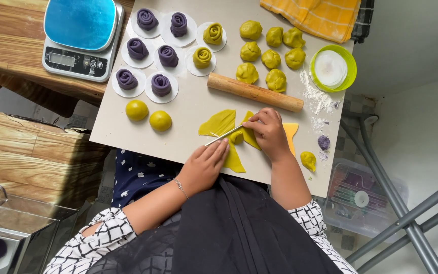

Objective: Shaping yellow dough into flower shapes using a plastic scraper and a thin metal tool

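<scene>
A flattened yellow-green dough sheet lies cut into wedges at the near edge of a pale grey board. My left hand grips a thin metal blade laid slanted across the sheet. My right hand rests on the sheet with bent fingers, its fingertips at the blade's far tip. A small dough lump sits between the two hands. A wooden rolling pin lies just beyond my right hand.
Purple dough roses and green dough roses sit on white paper rounds. Also on the board are several green dough balls, two smooth yellow balls, a green bowl and flour. A blue-topped scale stands far left, a yellow cloth far right.
</scene>
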